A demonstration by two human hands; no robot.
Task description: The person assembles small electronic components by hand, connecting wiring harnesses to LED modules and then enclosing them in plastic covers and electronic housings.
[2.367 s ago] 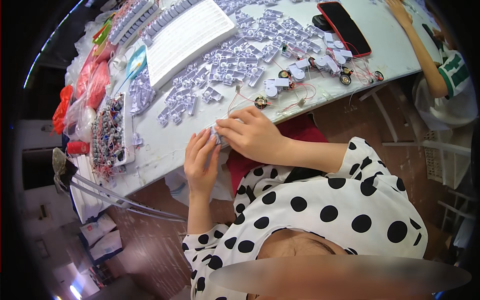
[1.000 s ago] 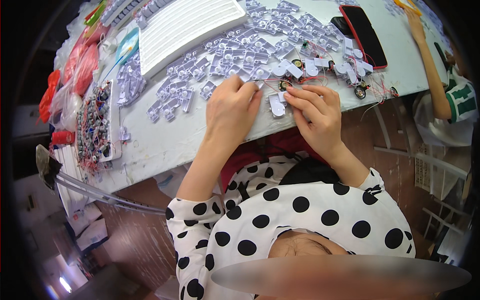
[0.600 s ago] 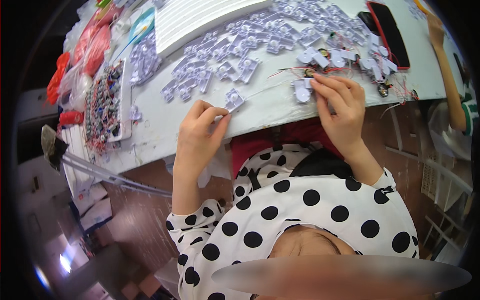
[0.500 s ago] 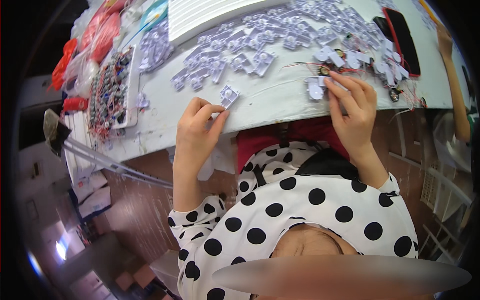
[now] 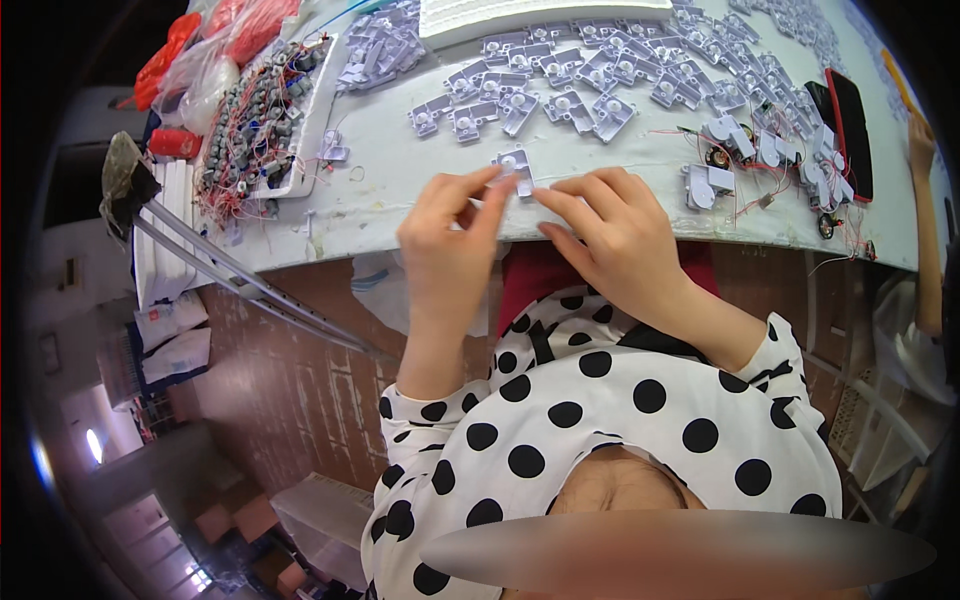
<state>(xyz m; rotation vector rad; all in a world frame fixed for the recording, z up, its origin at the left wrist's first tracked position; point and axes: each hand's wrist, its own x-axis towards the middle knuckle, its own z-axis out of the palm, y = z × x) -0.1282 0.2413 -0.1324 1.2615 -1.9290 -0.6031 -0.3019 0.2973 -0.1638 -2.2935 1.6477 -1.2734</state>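
A small pale lilac plastic housing with an open compartment lies near the table's front edge. My left hand pinches its left side between thumb and forefinger. Just to the right, my right hand has its thumb and forefinger apart, the forefinger tip close to the housing; no object shows in it. Whether that fingertip touches cannot be seen. Farther right lies a housing with a flat cover piece, beside a cluster of similar pieces with red wires.
Many loose housings spread across the back of the white table. At left, a white foam tray holds small wired parts, near a red roll. A phone lies at right, near another person's arm.
My right hand has left the covered housing at right and come left to the housing at my left hand. The whole view has shifted, so the table's things appear farther right.
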